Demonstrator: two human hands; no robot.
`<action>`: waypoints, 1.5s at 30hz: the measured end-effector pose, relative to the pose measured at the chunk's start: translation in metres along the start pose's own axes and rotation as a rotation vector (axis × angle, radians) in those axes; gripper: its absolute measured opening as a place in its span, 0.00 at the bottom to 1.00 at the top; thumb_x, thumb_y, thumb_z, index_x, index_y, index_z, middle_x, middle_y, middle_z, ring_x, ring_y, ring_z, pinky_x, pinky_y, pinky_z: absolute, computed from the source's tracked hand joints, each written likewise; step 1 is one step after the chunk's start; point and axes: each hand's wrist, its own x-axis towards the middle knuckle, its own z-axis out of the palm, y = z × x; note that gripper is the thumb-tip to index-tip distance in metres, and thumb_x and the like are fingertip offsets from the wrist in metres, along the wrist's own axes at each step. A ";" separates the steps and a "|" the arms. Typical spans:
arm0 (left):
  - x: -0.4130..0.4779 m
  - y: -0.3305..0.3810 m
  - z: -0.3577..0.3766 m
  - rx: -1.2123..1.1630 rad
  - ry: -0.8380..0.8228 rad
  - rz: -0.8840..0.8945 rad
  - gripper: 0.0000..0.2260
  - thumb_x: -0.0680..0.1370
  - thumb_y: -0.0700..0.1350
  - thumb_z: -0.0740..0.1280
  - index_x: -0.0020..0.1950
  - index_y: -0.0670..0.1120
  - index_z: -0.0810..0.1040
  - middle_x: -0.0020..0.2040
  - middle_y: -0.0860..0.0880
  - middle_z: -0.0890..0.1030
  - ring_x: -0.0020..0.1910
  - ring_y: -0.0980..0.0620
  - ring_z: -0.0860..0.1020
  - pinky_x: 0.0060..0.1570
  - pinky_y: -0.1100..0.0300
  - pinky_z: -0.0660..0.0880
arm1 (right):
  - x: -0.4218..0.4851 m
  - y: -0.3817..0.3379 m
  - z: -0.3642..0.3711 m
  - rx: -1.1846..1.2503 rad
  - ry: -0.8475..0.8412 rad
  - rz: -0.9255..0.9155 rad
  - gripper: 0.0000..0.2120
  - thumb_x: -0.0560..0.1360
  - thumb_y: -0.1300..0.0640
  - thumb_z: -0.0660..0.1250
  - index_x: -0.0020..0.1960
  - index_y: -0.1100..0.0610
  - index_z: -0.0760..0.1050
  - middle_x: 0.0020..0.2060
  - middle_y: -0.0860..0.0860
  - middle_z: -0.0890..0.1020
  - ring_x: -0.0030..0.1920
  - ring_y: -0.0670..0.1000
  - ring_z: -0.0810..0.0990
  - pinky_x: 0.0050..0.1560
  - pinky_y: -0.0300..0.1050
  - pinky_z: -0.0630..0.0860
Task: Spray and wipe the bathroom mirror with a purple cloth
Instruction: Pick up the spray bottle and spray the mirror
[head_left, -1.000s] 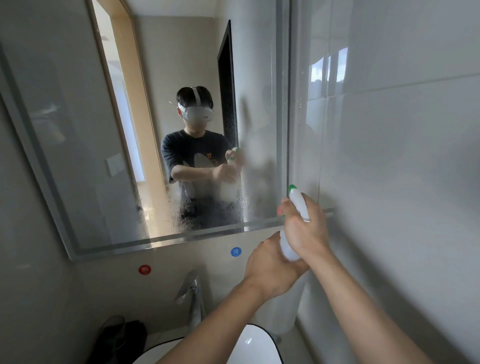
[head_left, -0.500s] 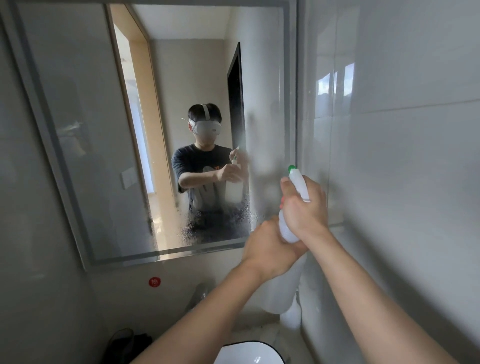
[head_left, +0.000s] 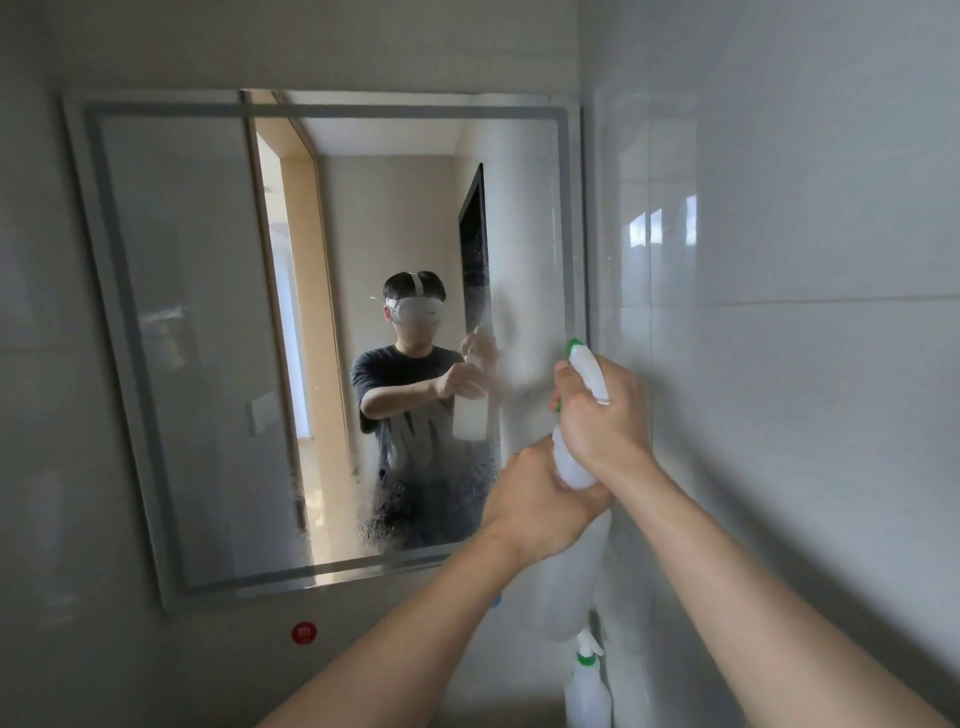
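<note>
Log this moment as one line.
step: spray | right hand: grips bottle top | left hand: holds bottle body | mirror: droplets at lower right | cloth: not in view

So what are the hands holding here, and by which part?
One white spray bottle: the right hand grips its neck at the trigger, the left hand holds the body below.
</note>
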 end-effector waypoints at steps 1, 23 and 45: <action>0.003 0.002 -0.002 0.006 0.004 0.006 0.12 0.66 0.59 0.71 0.41 0.54 0.76 0.34 0.55 0.81 0.33 0.53 0.78 0.39 0.49 0.80 | 0.003 -0.004 -0.001 -0.001 0.003 -0.002 0.21 0.72 0.46 0.58 0.36 0.64 0.74 0.32 0.58 0.80 0.37 0.60 0.79 0.40 0.52 0.77; 0.046 0.057 -0.037 -0.129 0.030 0.132 0.17 0.63 0.58 0.71 0.45 0.48 0.81 0.42 0.48 0.86 0.42 0.45 0.85 0.46 0.41 0.82 | 0.053 -0.076 -0.026 -0.056 0.028 -0.156 0.19 0.78 0.53 0.62 0.35 0.65 0.72 0.32 0.61 0.80 0.38 0.63 0.79 0.40 0.55 0.78; 0.086 0.099 -0.061 -0.115 0.083 0.209 0.10 0.65 0.54 0.72 0.40 0.50 0.79 0.34 0.52 0.83 0.32 0.53 0.79 0.33 0.56 0.75 | 0.096 -0.116 -0.031 0.006 0.040 -0.168 0.18 0.73 0.53 0.62 0.27 0.57 0.64 0.27 0.58 0.76 0.35 0.64 0.79 0.38 0.58 0.77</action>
